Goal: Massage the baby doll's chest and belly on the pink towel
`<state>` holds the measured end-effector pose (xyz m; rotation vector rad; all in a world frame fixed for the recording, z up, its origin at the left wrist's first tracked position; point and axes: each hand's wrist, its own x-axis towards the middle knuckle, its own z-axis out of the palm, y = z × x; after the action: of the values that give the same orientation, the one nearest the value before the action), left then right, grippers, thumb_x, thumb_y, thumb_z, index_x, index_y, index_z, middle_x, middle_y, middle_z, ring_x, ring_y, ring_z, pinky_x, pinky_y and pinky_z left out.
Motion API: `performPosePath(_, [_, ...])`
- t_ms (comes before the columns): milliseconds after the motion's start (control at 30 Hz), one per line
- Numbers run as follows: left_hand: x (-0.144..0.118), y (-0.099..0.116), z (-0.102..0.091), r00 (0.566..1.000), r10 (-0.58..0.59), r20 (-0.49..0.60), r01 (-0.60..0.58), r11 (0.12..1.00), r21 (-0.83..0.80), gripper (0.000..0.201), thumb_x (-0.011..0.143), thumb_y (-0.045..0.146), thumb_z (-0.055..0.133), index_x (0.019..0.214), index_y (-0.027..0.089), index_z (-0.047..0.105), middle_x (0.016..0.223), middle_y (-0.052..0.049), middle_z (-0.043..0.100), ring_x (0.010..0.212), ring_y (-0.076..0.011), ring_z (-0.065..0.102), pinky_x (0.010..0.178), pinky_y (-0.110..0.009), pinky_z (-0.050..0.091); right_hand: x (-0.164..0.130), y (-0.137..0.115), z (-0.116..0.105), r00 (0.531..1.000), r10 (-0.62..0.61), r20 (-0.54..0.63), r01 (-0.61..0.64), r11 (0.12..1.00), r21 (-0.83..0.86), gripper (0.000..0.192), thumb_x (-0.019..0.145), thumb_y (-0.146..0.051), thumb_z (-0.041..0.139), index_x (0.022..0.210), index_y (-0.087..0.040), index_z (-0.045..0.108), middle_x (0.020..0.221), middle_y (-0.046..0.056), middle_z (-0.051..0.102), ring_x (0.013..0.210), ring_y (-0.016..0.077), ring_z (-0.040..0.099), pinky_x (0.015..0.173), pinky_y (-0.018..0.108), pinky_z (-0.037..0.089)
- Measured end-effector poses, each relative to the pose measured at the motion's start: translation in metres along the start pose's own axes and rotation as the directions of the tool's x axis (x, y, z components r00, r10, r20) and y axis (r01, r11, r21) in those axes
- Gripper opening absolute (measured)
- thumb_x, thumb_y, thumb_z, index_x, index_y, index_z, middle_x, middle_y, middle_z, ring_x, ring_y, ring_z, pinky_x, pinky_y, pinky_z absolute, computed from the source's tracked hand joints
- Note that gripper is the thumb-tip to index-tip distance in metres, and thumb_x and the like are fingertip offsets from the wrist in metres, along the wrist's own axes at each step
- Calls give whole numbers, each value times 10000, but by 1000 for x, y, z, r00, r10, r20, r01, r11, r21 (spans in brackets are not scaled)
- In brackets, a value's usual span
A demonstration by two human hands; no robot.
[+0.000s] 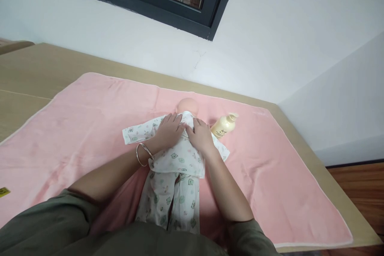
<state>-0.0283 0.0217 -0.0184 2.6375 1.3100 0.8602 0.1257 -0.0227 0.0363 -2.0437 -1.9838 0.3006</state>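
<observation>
The bottle (222, 126) carries a few dark characters on its pale yellow side, too small to read. At nine o'clock, by the edge of view, a yellow tag (4, 192) with dark print lies on the pink blanket (288, 172); its wording can't be made out either.

Your left hand (171, 131) lies palm down, fingers stretched out, slightly parted and pointing to about one o'clock; a bracelet (144, 155) circles that wrist. Your right hand (201, 134) is spread too, thumb away from the fingers, which aim toward eleven o'clock. The two thumbs nearly meet. Both palms are hidden, so you can't tell whether they pinch any cloth.

The doll (187, 105) is right under your hands on the blanket, its bare round head just past your fingertips at twelve o'clock. Both hands rest on the upper part of its patterned white shirt (180, 161). One shirt sleeve reaches out to nine o'clock, the other to four; the matching pants (186, 200) run toward you at six. The bottle sits at about two o'clock, just beside your right hand, its pump top tipped outward. The wooden table (36, 68) shows around the blanket.
</observation>
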Motion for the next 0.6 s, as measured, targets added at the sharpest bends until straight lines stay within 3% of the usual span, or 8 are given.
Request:
performPosePath(133, [9, -15, 0, 996, 85, 31, -86, 996, 37, 392, 1055, 272, 324, 1209, 141, 660, 1233, -200, 689, 1185, -315, 623, 1036, -545, 505, -7, -9, 5, 1000, 9, -3, -9, 999, -33, 589, 1058, -398, 353, 1538, -66, 430, 1596, 223, 445, 1520, 367, 331, 1240, 576, 200])
performPosePath(333, [-7, 17, -4, 994, -111, 19, 110, 991, 80, 510, 1041, 411, 398, 1417, 98, 542, 1450, -218, 583, 1396, -395, 489, 1151, -592, 407, 15, 19, 4, 999, 19, 32, -23, 990, 141, 549, 1050, -451, 365, 1492, -152, 497, 1565, 157, 511, 1489, 303, 407, 1262, 565, 155])
performPosePath(433, [-12, 25, -5, 992, -130, 0, 129, 990, 59, 542, 1028, 432, 433, 1461, 114, 504, 1521, -210, 527, 1449, -411, 431, 1173, -601, 380, 21, 27, 1, 997, 42, 68, -53, 984, 169, 543, 1055, -496, 346, 1452, -178, 536, 1524, 146, 560, 1449, 299, 465, 1259, 581, 147])
performPosePath(600, [6, -5, -4, 999, -22, 45, 23, 1000, -2, 378, 1049, 329, 360, 1229, 154, 642, 1232, -175, 702, 1208, -306, 629, 1046, -503, 500, 3, 7, -2, 1000, -12, 28, 10, 999, 47, 577, 1057, -498, 370, 1472, -126, 520, 1567, 186, 500, 1491, 353, 401, 1256, 617, 117])
